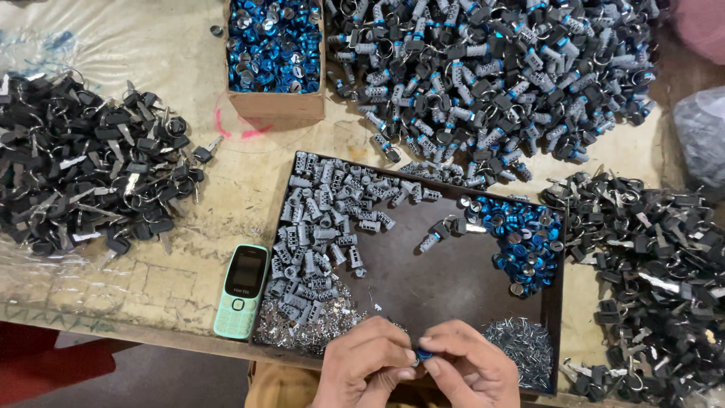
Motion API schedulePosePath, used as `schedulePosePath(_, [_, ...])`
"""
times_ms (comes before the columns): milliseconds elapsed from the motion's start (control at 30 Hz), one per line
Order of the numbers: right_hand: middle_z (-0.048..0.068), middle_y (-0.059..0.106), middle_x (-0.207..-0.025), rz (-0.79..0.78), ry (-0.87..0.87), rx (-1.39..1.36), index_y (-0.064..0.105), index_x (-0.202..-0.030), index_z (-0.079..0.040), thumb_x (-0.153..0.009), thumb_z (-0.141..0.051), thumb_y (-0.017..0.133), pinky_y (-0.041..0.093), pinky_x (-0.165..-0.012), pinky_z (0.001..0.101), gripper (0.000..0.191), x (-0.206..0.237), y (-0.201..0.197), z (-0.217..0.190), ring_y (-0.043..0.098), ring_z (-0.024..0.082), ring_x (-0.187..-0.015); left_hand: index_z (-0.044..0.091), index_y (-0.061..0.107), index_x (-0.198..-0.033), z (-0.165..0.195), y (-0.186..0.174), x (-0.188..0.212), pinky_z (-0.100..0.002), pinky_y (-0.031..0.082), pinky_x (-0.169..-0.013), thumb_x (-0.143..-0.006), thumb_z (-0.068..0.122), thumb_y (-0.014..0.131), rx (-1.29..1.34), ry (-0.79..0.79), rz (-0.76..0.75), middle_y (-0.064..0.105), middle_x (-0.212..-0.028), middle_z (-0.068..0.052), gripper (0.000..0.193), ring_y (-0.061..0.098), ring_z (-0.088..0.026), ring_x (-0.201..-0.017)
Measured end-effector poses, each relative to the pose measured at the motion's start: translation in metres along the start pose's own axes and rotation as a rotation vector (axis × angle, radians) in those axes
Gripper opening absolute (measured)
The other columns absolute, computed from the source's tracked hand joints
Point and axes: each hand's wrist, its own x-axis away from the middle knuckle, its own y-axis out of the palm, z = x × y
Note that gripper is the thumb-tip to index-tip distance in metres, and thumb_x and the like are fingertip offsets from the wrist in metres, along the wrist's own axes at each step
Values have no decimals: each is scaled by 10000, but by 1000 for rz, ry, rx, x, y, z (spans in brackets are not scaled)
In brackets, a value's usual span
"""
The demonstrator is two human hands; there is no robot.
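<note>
My left hand (366, 366) and my right hand (472, 370) meet at the near edge of a dark tray (430, 279), fingertips pinched together on a small blue cap part (423, 353). The tray holds a heap of grey lock cylinders (325, 227) on its left, blue caps (525, 238) at its right, shiny small metal pieces (302, 321) at its near left and thin pins (521, 344) at its near right. One assembled cylinder with a key (445, 230) lies in the tray's middle.
A mint-green keypad phone (242, 291) lies left of the tray. Black-headed keys are piled at the left (83, 166) and right (657, 264). A cardboard box of blue caps (276, 45) and a large heap of assembled locks (491, 75) sit at the back.
</note>
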Motion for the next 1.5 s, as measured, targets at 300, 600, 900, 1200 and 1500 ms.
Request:
schedulePosePath(300, [69, 654, -919, -55, -166, 526, 810, -1123, -121, -732, -46, 823, 561, -711, 295, 398, 12, 0, 12, 671, 174, -826, 126, 574, -1331, 5, -14, -4, -234, 486, -749, -805, -74, 794, 738, -663, -55, 661, -904, -26, 604, 621, -83, -819])
schedulePosePath(600, [106, 600, -1056, -143, -347, 565, 708, -1246, -130, -756, -134, 852, 558, -760, 328, 511, -40, 15, -33, 672, 208, -899, -30, 693, -992, -23, -10, -6, -240, 533, -739, -876, 8, 765, 666, -678, -33, 726, -915, -49, 141, 659, -75, -828])
schedulePosePath(900, [91, 656, -866, 61, -243, 1509, 717, -1176, -93, -807, -114, 831, 527, -669, 373, 387, -141, -11, -71, 656, 276, -792, -10, 729, -961, -12, -27, -8, -217, 463, -499, -886, 108, 709, 342, -771, 103, 656, -870, -33, 140, 578, -61, -589])
schedulePosePath(1200, [78, 728, -895, 138, -263, 843, 696, -1047, -75, -756, -23, 780, 576, -692, 289, 308, -55, 19, -50, 745, 173, -786, -30, 721, -1009, -10, -33, -8, -259, 508, -784, -875, 22, 733, 279, -440, 56, 628, -1022, -68, 145, 597, -95, -870])
schedulePosePath(1500, [41, 751, -745, -8, -140, 614, 809, -993, -93, -764, 19, 817, 541, -526, 224, 256, -18, 6, -34, 713, 122, -643, 17, 744, -948, 18, -15, -17, -294, 552, -739, -805, 25, 736, -20, -365, 19, 698, -958, -74, 144, 696, -144, -843])
